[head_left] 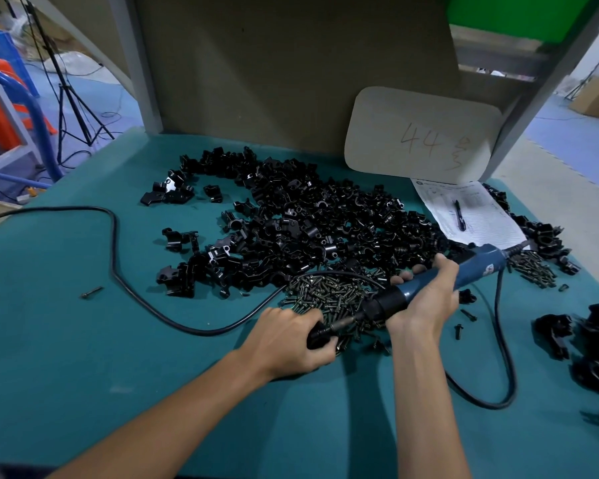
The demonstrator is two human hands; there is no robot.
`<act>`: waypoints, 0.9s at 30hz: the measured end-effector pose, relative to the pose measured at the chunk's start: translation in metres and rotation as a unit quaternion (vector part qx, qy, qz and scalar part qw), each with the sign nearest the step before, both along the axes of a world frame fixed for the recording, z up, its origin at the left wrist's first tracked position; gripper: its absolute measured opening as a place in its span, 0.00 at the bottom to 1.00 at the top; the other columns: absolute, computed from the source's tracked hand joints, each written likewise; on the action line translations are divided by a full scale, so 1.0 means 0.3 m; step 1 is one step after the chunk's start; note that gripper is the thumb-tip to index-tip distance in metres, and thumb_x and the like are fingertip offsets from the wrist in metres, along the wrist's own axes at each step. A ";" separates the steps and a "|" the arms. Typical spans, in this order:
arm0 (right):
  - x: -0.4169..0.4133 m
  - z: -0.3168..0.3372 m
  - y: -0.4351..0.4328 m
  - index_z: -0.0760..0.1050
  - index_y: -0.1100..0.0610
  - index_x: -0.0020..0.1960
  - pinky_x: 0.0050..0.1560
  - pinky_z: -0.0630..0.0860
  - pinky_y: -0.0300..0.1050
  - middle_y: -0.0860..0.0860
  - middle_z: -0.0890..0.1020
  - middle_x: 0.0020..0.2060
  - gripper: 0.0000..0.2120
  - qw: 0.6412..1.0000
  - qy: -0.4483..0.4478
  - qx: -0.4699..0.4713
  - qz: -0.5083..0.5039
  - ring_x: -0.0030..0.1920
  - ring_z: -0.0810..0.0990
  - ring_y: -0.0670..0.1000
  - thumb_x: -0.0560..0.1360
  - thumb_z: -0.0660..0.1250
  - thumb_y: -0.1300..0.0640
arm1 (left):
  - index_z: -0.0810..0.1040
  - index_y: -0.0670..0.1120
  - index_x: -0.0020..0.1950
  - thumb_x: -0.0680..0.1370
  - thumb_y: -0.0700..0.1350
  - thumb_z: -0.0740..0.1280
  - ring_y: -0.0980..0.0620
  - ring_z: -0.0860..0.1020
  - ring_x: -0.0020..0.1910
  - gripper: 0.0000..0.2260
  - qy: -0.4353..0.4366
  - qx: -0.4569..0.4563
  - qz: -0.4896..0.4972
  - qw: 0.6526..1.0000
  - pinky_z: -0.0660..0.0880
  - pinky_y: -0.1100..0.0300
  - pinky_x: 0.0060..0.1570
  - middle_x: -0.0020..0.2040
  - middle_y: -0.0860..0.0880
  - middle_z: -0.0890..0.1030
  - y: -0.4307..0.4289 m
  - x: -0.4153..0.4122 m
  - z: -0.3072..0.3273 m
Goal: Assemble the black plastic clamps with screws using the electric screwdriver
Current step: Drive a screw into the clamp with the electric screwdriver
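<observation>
My right hand (426, 299) grips the blue electric screwdriver (478, 266), which slants down to the left. Its bit meets a black plastic clamp (320, 337) that my left hand (287, 340) holds just above the teal table (83, 340); most of that clamp is hidden by my fingers. A heap of dark screws (332, 293) lies right behind both hands. Farther back spreads a large pile of loose black clamp parts (308, 219).
The screwdriver's black cable (118, 271) loops across the table's left and another loop (505, 357) runs by my right forearm. Black clamps (588, 344) sit at the right edge. A paper sheet with a pen (460, 216) and a white board marked 44 (419, 133) stand behind.
</observation>
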State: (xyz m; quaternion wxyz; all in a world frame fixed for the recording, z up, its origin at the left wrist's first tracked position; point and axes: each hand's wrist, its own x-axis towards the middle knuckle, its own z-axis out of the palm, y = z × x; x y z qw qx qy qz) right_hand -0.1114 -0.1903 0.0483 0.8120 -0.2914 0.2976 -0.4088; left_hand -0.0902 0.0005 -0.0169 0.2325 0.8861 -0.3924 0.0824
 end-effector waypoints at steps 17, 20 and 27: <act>0.004 0.035 0.017 0.69 0.54 0.54 0.27 0.72 0.42 0.49 0.74 0.30 0.12 0.999 -0.019 -0.032 0.022 0.27 0.72 0.48 0.75 0.69 0.56 | 0.67 0.54 0.36 0.74 0.61 0.64 0.56 0.65 0.20 0.14 -0.024 -0.026 0.004 0.999 0.57 0.64 0.25 0.22 0.57 0.66 -0.002 -0.001 -0.003; 0.000 0.033 0.016 0.70 0.54 0.55 0.28 0.73 0.42 0.49 0.75 0.29 0.12 0.999 -0.012 -0.039 0.017 0.27 0.73 0.49 0.74 0.70 0.55 | 0.70 0.52 0.37 0.74 0.61 0.63 0.55 0.67 0.20 0.14 -0.022 -0.026 0.008 0.999 0.61 0.62 0.27 0.22 0.57 0.67 -0.004 -0.002 -0.009; 0.013 0.023 0.025 0.65 0.52 0.64 0.32 0.78 0.45 0.52 0.78 0.37 0.24 0.997 0.005 -0.075 0.001 0.29 0.76 0.49 0.75 0.75 0.54 | 0.70 0.53 0.38 0.75 0.62 0.61 0.55 0.69 0.21 0.14 -0.010 -0.026 0.008 1.000 0.63 0.62 0.28 0.23 0.57 0.70 -0.005 0.001 -0.008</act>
